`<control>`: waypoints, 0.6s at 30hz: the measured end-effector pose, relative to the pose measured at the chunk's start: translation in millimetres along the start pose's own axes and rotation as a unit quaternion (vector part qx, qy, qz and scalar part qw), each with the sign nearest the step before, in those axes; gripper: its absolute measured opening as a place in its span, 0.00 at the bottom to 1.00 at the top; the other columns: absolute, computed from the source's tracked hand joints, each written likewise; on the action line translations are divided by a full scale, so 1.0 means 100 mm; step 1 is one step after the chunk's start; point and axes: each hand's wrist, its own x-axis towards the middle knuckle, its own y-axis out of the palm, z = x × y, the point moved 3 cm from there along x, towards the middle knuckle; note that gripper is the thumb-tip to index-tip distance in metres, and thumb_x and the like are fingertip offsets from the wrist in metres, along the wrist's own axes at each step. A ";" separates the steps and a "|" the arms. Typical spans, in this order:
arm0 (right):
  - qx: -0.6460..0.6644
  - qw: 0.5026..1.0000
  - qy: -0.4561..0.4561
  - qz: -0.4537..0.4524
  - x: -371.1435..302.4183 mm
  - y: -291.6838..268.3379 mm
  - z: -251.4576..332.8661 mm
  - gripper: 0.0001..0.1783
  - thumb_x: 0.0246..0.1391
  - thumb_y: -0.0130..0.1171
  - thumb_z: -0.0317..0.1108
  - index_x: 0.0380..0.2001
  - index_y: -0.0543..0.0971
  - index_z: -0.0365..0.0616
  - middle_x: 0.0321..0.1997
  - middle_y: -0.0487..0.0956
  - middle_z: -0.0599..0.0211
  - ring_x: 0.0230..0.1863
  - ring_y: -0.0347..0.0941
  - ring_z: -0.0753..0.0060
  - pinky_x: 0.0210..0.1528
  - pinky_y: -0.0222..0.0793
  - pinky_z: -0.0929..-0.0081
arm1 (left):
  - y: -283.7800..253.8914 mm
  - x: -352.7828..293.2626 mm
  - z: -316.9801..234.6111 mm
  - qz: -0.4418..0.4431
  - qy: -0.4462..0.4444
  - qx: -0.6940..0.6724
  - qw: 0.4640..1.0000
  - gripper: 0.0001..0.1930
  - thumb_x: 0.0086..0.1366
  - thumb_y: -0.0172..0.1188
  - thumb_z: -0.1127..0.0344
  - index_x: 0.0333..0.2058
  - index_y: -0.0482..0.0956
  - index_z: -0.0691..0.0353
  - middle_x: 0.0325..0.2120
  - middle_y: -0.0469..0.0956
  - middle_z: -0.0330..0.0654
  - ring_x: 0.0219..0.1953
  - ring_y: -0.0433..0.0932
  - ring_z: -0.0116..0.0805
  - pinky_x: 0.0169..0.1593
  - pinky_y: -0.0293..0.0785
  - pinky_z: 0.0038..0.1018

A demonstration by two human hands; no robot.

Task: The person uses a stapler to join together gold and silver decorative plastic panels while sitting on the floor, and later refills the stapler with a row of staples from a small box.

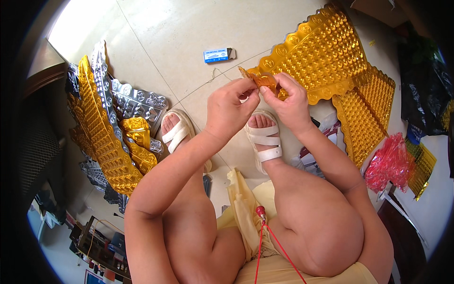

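Between my two hands, above the tiled floor, is a small shiny gold embossed piece of foil sheet [267, 81]. My left hand [232, 105] pinches its near left edge between thumb and fingertips. My right hand [292, 100] grips its right side, thumb in front and fingers curled behind. Just beyond, a large gold embossed foil sheet [314, 54] with a scalloped border spreads at the upper right. Another gold sheet [364, 116] lies partly under it. Whether the small piece is joined to the large sheet cannot be made out.
A small blue-and-white box [219, 55], open at one end, lies on the floor [175, 38]. Gold and silver embossed sheets [104, 128] are stacked at the left. Crumpled red plastic [390, 163] and a black bag [425, 90] sit at the right. My sandalled feet stand below my hands.
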 end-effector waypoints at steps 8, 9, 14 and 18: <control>-0.123 0.985 -0.118 -0.030 0.04 -0.04 0.08 0.07 0.41 0.61 0.27 0.27 0.75 0.40 0.26 0.74 0.62 0.30 0.70 0.57 0.35 0.68 0.66 | -0.05 0.14 0.01 0.108 -0.052 0.024 0.993 0.05 0.54 0.58 0.69 0.27 0.77 0.65 0.21 0.77 0.40 0.22 0.75 0.28 0.26 0.70 0.24; -0.111 0.988 -0.105 -0.035 0.04 -0.04 0.07 0.07 0.40 0.61 0.27 0.26 0.75 0.40 0.26 0.74 0.62 0.30 0.70 0.57 0.34 0.68 0.66 | -0.03 0.14 0.05 0.135 -0.110 -0.017 0.985 0.06 0.56 0.57 0.69 0.28 0.77 0.66 0.21 0.77 0.38 0.23 0.75 0.24 0.26 0.69 0.22; -0.081 0.990 -0.092 -0.062 0.03 -0.04 0.08 0.07 0.40 0.62 0.28 0.25 0.74 0.41 0.24 0.73 0.63 0.28 0.69 0.58 0.32 0.66 0.66 | 0.08 0.11 0.07 0.088 -0.233 -0.330 0.910 0.05 0.56 0.58 0.70 0.26 0.75 0.67 0.20 0.76 0.38 0.23 0.73 0.23 0.29 0.69 0.20; -0.071 0.993 -0.067 -0.059 0.02 -0.05 0.06 0.07 0.41 0.62 0.27 0.24 0.73 0.41 0.22 0.71 0.63 0.26 0.68 0.59 0.29 0.65 0.67 | 0.05 0.07 0.00 0.093 -0.075 -0.084 0.989 0.05 0.57 0.57 0.71 0.27 0.75 0.67 0.22 0.76 0.37 0.24 0.73 0.23 0.31 0.69 0.20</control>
